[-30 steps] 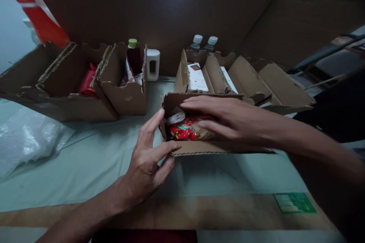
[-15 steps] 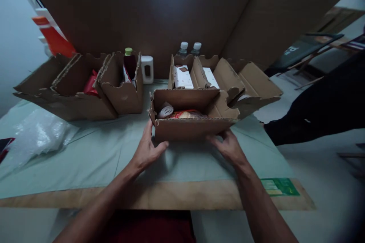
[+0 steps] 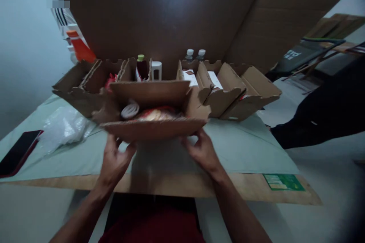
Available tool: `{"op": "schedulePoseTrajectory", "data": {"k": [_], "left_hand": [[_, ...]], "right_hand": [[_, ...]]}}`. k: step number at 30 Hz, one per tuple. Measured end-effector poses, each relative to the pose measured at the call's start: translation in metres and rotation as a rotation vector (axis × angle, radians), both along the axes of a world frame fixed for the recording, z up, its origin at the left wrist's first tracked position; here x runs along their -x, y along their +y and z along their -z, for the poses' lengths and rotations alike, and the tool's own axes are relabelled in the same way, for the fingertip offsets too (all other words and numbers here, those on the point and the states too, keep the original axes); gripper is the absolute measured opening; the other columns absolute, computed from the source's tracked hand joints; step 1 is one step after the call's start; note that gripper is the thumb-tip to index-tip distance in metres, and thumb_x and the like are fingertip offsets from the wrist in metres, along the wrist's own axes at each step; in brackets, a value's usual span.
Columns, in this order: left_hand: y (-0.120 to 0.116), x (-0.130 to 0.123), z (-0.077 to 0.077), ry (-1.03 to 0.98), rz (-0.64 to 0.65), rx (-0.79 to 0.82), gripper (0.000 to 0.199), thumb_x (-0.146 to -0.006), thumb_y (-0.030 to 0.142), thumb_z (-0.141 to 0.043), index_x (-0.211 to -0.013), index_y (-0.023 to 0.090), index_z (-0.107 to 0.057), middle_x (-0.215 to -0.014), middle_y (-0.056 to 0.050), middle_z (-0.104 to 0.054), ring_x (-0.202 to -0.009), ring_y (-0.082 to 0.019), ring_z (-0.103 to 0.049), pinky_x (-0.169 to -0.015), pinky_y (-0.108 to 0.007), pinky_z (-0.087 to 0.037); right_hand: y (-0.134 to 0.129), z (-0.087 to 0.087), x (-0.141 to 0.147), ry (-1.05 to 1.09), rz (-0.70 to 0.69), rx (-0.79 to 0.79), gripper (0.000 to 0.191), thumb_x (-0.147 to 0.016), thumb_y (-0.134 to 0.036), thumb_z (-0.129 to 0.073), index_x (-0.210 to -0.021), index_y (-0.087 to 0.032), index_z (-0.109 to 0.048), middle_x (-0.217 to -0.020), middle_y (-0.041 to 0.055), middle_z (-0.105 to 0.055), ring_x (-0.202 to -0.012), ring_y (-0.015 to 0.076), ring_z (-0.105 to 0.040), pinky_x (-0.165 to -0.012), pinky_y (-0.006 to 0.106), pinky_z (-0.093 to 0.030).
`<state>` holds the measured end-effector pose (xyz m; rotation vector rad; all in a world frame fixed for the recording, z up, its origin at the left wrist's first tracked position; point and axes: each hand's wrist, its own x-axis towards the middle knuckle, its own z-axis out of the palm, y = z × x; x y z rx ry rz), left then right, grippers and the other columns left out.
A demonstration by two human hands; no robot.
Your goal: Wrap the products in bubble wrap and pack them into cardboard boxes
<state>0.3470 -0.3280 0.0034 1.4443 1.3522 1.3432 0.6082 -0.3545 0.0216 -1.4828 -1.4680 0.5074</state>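
Note:
Between my two hands an open cardboard box (image 3: 154,131) is held up above the table, its long side towards me and slightly blurred. My left hand (image 3: 116,159) grips its lower left corner, the thumb pointing inwards. At the lower right corner my right hand (image 3: 201,150) supports it, with the fingertips partly hidden under the box. Inside lie a white rolled item (image 3: 130,110) on the left and a red and yellowish packet (image 3: 159,114) in the middle.
Several cardboard boxes (image 3: 225,102) stand along the back, with bottles (image 3: 189,55) behind them. A large cardboard panel (image 3: 165,22) rises beyond. Left on the table (image 3: 245,152) are clear plastic wrap (image 3: 64,129) and a phone (image 3: 19,153). Someone's dark-clothed leg (image 3: 319,110) shows at right.
The box has moved left with both hands and now hangs in front of the left boxes. My view has tilted up, showing the panel's top edge and more of the phone.

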Motion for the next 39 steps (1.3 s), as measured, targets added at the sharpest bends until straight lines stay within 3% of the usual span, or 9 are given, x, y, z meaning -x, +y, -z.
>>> {"op": "schedulePoseTrajectory", "data": {"k": [2, 4, 8, 13, 16, 21, 28, 34, 39], "left_hand": [[0.014, -0.021, -0.011, 0.013, 0.103, -0.079, 0.062, -0.079, 0.038, -0.074, -0.134, 0.019, -0.051, -0.126, -0.011, -0.065, -0.109, -0.025, -0.067, -0.098, -0.044, -0.056], [0.010, -0.039, -0.009, 0.054, 0.197, -0.110, 0.059, -0.080, 0.035, -0.072, -0.134, 0.019, -0.053, -0.127, -0.012, -0.065, -0.113, -0.027, -0.065, -0.104, -0.047, -0.053], [-0.038, -0.042, 0.019, 0.078, 0.210, -0.016, 0.060, -0.086, 0.033, -0.067, -0.141, 0.019, -0.049, -0.136, -0.014, -0.060, -0.127, -0.030, -0.060, -0.113, -0.051, -0.047], [-0.091, -0.019, 0.049, 0.105, 0.109, 0.152, 0.080, -0.090, 0.034, -0.067, -0.159, 0.024, -0.028, -0.153, -0.018, -0.047, -0.138, -0.035, -0.053, -0.115, -0.056, -0.046], [-0.099, -0.021, 0.058, 0.147, 0.137, 0.079, 0.089, -0.091, 0.027, -0.064, -0.164, 0.030, -0.015, -0.166, -0.018, -0.031, -0.150, -0.039, -0.041, -0.116, -0.061, -0.045], [-0.091, -0.038, 0.062, 0.160, 0.237, -0.061, 0.092, -0.090, 0.019, -0.059, -0.165, 0.039, -0.011, -0.173, -0.009, -0.019, -0.159, -0.038, -0.025, -0.119, -0.064, -0.041], [-0.077, -0.049, 0.062, 0.149, 0.268, -0.041, 0.089, -0.090, 0.015, -0.058, -0.164, 0.043, -0.016, -0.174, -0.007, -0.013, -0.161, -0.036, -0.018, -0.121, -0.063, -0.038], [-0.060, -0.070, 0.062, 0.074, 0.308, -0.007, 0.086, -0.089, 0.016, -0.059, -0.162, 0.041, -0.021, -0.175, -0.007, -0.005, -0.158, -0.034, -0.026, -0.114, -0.053, -0.049], [-0.016, -0.111, 0.056, -0.010, 0.349, 0.073, 0.090, -0.084, 0.020, -0.062, -0.162, 0.033, -0.020, -0.174, -0.013, -0.003, -0.152, -0.036, -0.035, -0.108, -0.050, -0.053]], "right_hand": [[-0.003, -0.003, -0.014, -0.014, 0.158, 0.025, 0.041, -0.078, -0.052, -0.071, -0.104, -0.020, -0.068, -0.094, 0.0092, -0.074, -0.083, 0.0260, -0.068, -0.075, 0.039, -0.056], [-0.020, 0.004, -0.032, -0.043, 0.297, 0.053, 0.045, -0.077, -0.057, -0.072, -0.102, -0.020, -0.068, -0.093, 0.0100, -0.075, -0.086, 0.0279, -0.068, -0.077, 0.041, -0.056], [-0.045, 0.031, -0.049, -0.016, 0.232, 0.129, 0.050, -0.079, -0.056, -0.072, -0.113, -0.020, -0.068, -0.107, 0.0129, -0.076, -0.101, 0.0325, -0.070, -0.089, 0.046, -0.056], [0.016, 0.050, -0.030, 0.115, -0.031, 0.072, 0.063, -0.080, -0.045, -0.073, -0.137, -0.023, -0.057, -0.131, 0.0123, -0.069, -0.113, 0.0288, -0.067, -0.101, 0.046, -0.054], [0.062, 0.054, -0.014, 0.189, -0.088, -0.004, 0.070, -0.085, -0.046, -0.068, -0.148, -0.025, -0.047, -0.146, 0.0131, -0.060, -0.130, 0.0289, -0.060, -0.111, 0.049, -0.048], [0.087, 0.063, 0.009, 0.188, 0.007, -0.082, 0.062, -0.094, -0.046, -0.056, -0.150, -0.021, -0.048, -0.157, 0.0157, -0.050, -0.145, 0.0285, -0.047, -0.118, 0.052, -0.042], [0.096, 0.060, 0.027, 0.190, -0.013, -0.153, 0.052, -0.099, -0.043, -0.048, -0.146, -0.022, -0.054, -0.154, 0.0107, -0.055, -0.144, 0.0223, -0.049, -0.124, 0.045, -0.036], [0.092, 0.065, 0.014, 0.242, -0.031, -0.112, 0.053, -0.096, -0.049, -0.053, -0.139, -0.020, -0.061, -0.148, 0.0130, -0.060, -0.140, 0.0243, -0.054, -0.120, 0.045, -0.041], [0.082, 0.082, -0.009, 0.292, 0.176, -0.084, 0.039, -0.089, -0.043, -0.059, -0.119, -0.020, -0.070, -0.140, 0.0146, -0.066, -0.129, 0.0263, -0.062, -0.107, 0.046, -0.052]]}}
